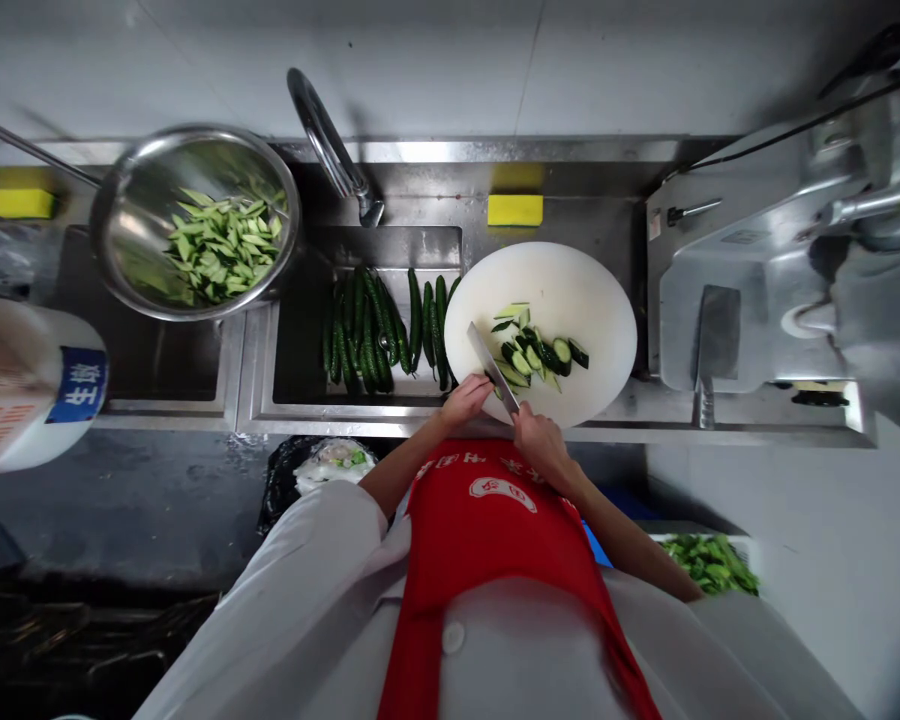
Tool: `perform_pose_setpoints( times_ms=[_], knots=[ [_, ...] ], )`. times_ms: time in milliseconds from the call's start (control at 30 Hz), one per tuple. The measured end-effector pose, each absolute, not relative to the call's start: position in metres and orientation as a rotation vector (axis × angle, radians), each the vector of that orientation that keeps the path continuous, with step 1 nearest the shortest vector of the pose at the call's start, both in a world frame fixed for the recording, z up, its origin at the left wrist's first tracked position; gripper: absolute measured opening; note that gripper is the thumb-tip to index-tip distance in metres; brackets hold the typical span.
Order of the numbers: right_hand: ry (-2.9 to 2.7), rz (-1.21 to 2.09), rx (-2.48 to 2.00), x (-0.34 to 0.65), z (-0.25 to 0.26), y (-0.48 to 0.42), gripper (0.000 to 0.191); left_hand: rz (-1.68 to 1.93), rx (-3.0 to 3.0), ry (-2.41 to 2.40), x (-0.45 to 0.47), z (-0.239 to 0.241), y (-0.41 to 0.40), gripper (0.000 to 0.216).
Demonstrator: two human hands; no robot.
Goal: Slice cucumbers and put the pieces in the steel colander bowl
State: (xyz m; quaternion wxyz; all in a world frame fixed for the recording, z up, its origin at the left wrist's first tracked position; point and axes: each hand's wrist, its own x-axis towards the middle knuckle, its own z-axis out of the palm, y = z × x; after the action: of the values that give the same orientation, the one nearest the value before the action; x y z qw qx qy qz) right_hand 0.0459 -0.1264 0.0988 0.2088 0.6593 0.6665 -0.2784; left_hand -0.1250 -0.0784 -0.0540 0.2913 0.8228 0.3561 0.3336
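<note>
A round white cutting board rests over the right part of the sink and carries cucumber slices. My right hand is closed on the handle of a knife, whose blade points away across the board's near left edge. My left hand sits just left of the blade with its fingers curled against it. What lies under those fingers is hidden. Both forearms reach out from white sleeves over a red apron.
Several whole cucumbers lie in the sink basin under a faucet. A metal bowl at the left holds sliced cucumber. Yellow sponges sit on the back ledge. A cleaver lies at the right, with greens at the lower right.
</note>
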Motion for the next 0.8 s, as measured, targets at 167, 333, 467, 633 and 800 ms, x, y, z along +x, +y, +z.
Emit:
perform_pose_setpoints(
  times_ms=[167, 333, 467, 633, 800],
  knots=[
    [1.901, -0.719, 1.812, 0.056, 0.112, -0.134, 0.034, 0.879, 2.274, 0.915, -0.124, -0.056, -0.075, 0.027],
    [1.937, -0.704, 1.769, 0.061, 0.116, -0.141, 0.034, 0.856, 2.251, 0.909, -0.123, -0.053, -0.075, 0.026],
    [1.904, -0.731, 1.764, 0.050, 0.107, -0.126, 0.033, 0.869, 2.248, 0.900, -0.125, -0.056, -0.076, 0.027],
    [1.889, -0.780, 1.812, 0.052, 0.112, -0.100, 0.039, 0.890, 2.198, 0.930, -0.126, -0.032, -0.076, 0.029],
    [1.946, -0.756, 1.787, 0.071, 0.127, -0.112, 0.042, 1.196, 2.061, 1.163, -0.088, 0.047, -0.033, 0.025]
  ],
)
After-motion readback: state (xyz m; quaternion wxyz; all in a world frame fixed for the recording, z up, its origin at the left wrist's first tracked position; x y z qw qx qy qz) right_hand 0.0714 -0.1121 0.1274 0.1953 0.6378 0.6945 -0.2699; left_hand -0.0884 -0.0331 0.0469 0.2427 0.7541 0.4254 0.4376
